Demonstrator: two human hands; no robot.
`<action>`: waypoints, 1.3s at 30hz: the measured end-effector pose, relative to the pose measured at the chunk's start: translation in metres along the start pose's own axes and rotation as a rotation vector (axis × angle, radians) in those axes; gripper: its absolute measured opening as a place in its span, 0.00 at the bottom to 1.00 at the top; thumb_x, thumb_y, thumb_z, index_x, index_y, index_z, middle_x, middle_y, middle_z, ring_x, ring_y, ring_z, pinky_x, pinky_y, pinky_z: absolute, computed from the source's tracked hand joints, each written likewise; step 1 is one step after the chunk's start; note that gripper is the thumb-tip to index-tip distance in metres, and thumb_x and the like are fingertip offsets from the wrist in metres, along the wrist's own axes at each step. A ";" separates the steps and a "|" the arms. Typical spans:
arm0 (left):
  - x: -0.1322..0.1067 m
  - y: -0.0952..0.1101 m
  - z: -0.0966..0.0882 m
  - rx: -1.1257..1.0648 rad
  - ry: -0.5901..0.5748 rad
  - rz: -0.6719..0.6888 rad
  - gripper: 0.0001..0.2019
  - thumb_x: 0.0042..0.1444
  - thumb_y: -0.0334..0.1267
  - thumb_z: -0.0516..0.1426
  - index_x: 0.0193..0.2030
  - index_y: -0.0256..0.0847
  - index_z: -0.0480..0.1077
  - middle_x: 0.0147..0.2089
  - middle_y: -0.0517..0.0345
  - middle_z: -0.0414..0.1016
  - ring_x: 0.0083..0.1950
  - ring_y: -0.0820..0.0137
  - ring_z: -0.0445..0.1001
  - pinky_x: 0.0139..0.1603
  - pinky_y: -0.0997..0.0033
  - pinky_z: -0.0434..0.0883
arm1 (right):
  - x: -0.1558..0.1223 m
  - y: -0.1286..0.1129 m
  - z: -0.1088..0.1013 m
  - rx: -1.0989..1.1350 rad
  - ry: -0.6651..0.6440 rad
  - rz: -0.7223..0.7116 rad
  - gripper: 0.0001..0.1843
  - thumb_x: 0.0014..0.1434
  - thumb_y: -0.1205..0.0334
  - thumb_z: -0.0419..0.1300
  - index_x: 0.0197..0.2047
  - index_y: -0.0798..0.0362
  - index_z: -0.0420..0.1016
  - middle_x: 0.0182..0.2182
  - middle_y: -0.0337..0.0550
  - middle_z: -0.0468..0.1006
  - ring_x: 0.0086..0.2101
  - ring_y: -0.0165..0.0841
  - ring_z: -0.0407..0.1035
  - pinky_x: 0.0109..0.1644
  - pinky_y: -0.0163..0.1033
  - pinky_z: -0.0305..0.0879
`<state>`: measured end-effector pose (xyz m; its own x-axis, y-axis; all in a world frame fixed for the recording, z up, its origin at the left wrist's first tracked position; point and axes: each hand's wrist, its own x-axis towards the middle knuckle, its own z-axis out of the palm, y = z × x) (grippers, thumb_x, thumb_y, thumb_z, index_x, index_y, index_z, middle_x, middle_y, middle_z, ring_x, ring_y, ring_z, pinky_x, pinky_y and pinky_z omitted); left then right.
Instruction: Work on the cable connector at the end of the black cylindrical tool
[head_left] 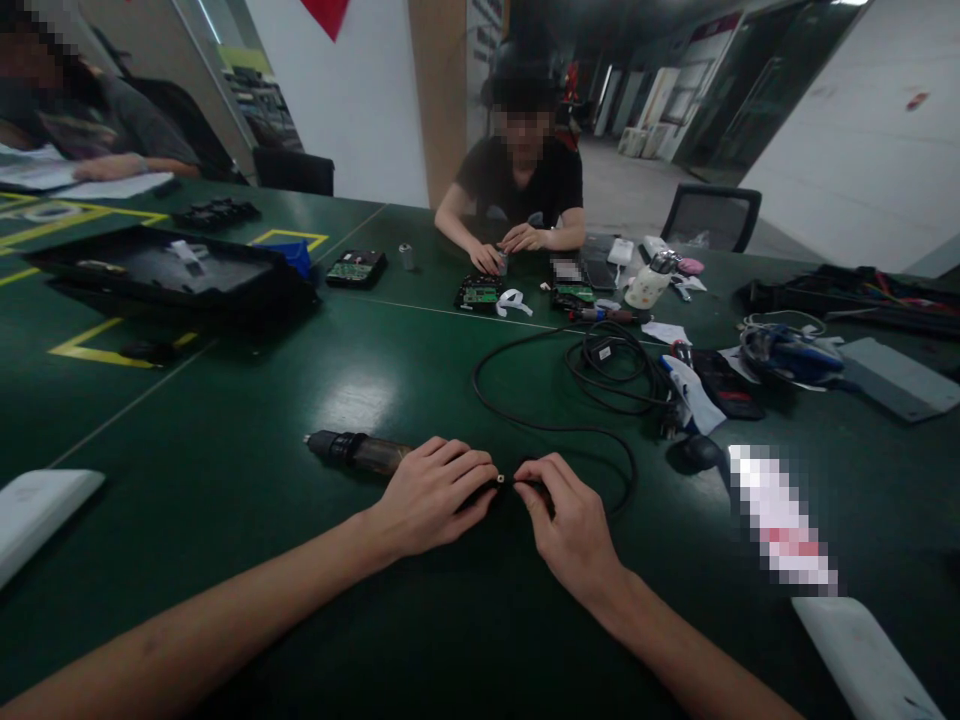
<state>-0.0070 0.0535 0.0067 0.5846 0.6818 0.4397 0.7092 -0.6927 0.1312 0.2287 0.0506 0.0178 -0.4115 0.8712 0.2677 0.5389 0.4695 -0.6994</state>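
Observation:
My left hand (442, 492) is wrapped over the rear part of an electric screwdriver (367, 452), which lies on the green table with its tip pointing left. A small pale square socket or fitting shows at the driver's rear end, beside my fingertips. Just to the right, my right hand (566, 520) pinches the end of a black cable (628, 455) close to that rear end. The plug itself is mostly hidden by my fingers, and I cannot tell whether it touches the driver. From there the cable curves back to a loose coil (607, 365).
Across the green table (262, 560) a person in black handles a small metal cylinder near circuit-board units (480, 292). A black tray (172, 275) stands at left. A white cup (646, 288), tool pouch (724, 383) and grey plate (904, 375) lie at right. Another person sits at far left.

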 end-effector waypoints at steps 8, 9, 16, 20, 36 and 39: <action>-0.001 0.000 0.001 0.020 0.010 0.018 0.12 0.69 0.40 0.56 0.55 0.44 0.73 0.54 0.56 0.79 0.51 0.63 0.76 0.50 0.60 0.68 | -0.004 0.009 0.003 0.010 -0.034 0.005 0.06 0.73 0.65 0.55 0.50 0.49 0.73 0.43 0.44 0.74 0.40 0.35 0.72 0.42 0.39 0.70; -0.001 0.000 0.001 0.027 0.013 0.024 0.12 0.69 0.40 0.56 0.56 0.44 0.72 0.54 0.56 0.79 0.51 0.63 0.76 0.50 0.60 0.68 | -0.003 0.009 0.003 0.003 -0.037 0.005 0.07 0.73 0.65 0.55 0.50 0.49 0.73 0.44 0.44 0.74 0.39 0.34 0.72 0.42 0.39 0.70; -0.002 0.001 0.002 0.050 0.041 0.018 0.12 0.69 0.40 0.57 0.56 0.45 0.73 0.54 0.56 0.79 0.51 0.64 0.75 0.52 0.60 0.68 | -0.002 0.009 0.002 0.000 -0.067 -0.027 0.08 0.72 0.64 0.57 0.52 0.48 0.73 0.45 0.44 0.75 0.41 0.35 0.73 0.44 0.40 0.71; -0.002 0.002 0.005 0.042 0.042 0.001 0.11 0.69 0.42 0.57 0.55 0.46 0.74 0.53 0.57 0.79 0.50 0.64 0.75 0.51 0.60 0.67 | -0.002 0.010 0.003 0.013 -0.072 -0.033 0.08 0.73 0.64 0.56 0.52 0.47 0.74 0.46 0.44 0.76 0.44 0.36 0.74 0.46 0.40 0.72; -0.002 0.005 0.003 0.030 0.033 -0.038 0.10 0.69 0.42 0.57 0.52 0.44 0.74 0.52 0.59 0.80 0.51 0.64 0.75 0.50 0.59 0.68 | 0.001 0.005 0.000 -0.042 -0.104 -0.038 0.09 0.72 0.64 0.57 0.53 0.47 0.75 0.47 0.43 0.76 0.44 0.35 0.74 0.47 0.40 0.72; -0.002 0.006 0.001 0.007 0.023 -0.027 0.12 0.68 0.42 0.57 0.55 0.45 0.74 0.54 0.58 0.80 0.52 0.63 0.75 0.51 0.58 0.68 | 0.001 0.004 0.000 -0.046 -0.109 -0.027 0.09 0.73 0.64 0.57 0.53 0.47 0.74 0.47 0.43 0.75 0.44 0.35 0.74 0.47 0.41 0.71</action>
<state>-0.0034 0.0488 0.0055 0.5561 0.6944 0.4568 0.7272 -0.6726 0.1371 0.2303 0.0533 0.0148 -0.5026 0.8383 0.2111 0.5581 0.5012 -0.6613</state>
